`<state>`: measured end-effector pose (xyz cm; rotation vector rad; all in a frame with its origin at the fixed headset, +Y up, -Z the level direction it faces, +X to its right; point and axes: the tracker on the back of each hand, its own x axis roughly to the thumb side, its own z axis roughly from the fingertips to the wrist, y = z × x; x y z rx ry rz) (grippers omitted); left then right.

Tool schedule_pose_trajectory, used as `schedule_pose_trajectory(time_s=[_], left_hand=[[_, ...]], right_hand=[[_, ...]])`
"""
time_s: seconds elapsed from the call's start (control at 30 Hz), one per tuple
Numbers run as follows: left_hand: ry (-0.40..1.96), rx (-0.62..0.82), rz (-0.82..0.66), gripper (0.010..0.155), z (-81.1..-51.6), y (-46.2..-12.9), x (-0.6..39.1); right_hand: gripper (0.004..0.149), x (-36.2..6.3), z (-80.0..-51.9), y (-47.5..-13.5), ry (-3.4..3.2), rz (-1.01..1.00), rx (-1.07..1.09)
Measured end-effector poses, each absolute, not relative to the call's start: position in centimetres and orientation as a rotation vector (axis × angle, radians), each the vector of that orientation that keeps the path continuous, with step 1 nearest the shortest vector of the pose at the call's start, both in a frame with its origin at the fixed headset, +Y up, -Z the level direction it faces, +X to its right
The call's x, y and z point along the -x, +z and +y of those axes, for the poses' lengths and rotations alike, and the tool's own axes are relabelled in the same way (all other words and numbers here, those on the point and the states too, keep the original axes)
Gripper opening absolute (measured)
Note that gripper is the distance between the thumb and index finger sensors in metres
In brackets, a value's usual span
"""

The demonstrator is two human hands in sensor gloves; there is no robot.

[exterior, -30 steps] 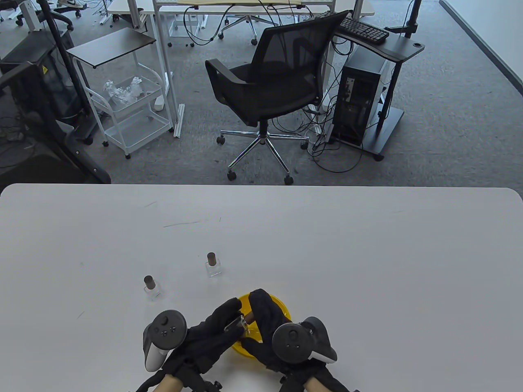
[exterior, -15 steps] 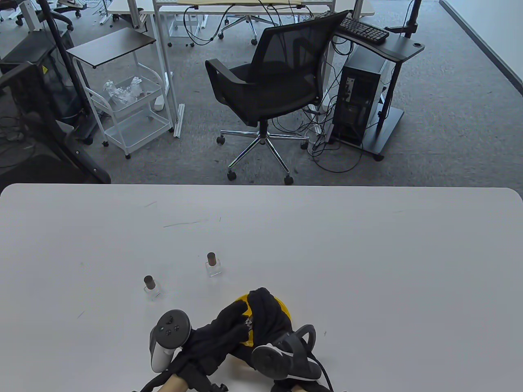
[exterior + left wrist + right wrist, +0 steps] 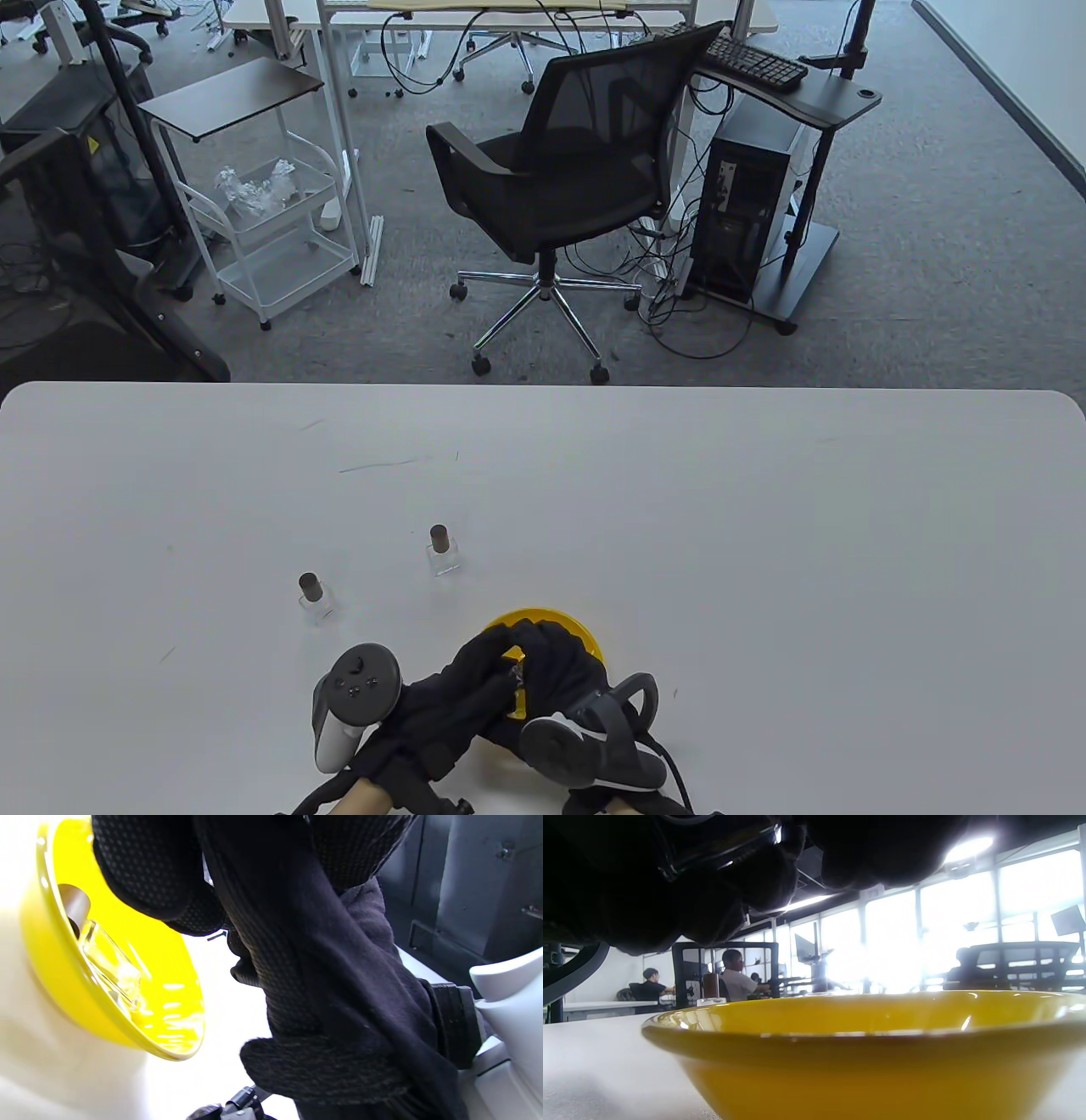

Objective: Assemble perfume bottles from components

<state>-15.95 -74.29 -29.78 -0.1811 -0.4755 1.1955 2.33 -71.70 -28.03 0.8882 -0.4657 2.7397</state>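
Observation:
Both gloved hands meet over a yellow bowl (image 3: 551, 616) near the table's front edge. My left hand (image 3: 496, 655) grips a small glass bottle (image 3: 515, 675), mostly hidden; only a metal glint shows between the gloves. My right hand (image 3: 540, 647) curls over the bottle's top end from the right. In the right wrist view the glass (image 3: 721, 849) glints under dark fingers (image 3: 683, 899) above the bowl (image 3: 882, 1065). The left wrist view shows another bottle with a brown cap (image 3: 108, 961) lying inside the bowl (image 3: 63, 984).
Two capped glass bottles stand upright on the white table (image 3: 764, 543): one (image 3: 311, 598) left of the bowl, one (image 3: 441, 550) just beyond it. A black office chair (image 3: 560, 178) and a white cart (image 3: 271, 229) stand on the floor past the far edge.
My right hand has rolled over and closed onto the bottle in my left hand, its tracker dropping toward the table's front. Both sets of fingers have curled in tighter, showing more of the bowl's rim.

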Motion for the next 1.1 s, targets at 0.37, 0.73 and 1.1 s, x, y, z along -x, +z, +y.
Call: schedule_pose_trajectory(time_s=[0.37,0.73,1.1], left_hand=[[1.12,0.124,-0.414,0.054,-73.8,-30.3,17.7],[0.907,-0.022,-0.275,0.049,-73.0,-30.4,20.0],[0.712,-0.146,-0.183,0.056,-72.2,-30.2,21.3]], right_hand=[[0.051,-5.0,-70.6,-30.0,2.448,-0.18,-0.917],[0.044,-8.9,-66.7,-33.2,2.571,-0.181,-0.791],[0.039,-14.9,-64.7,-36.6,2.783,-0.211,-0.508]])
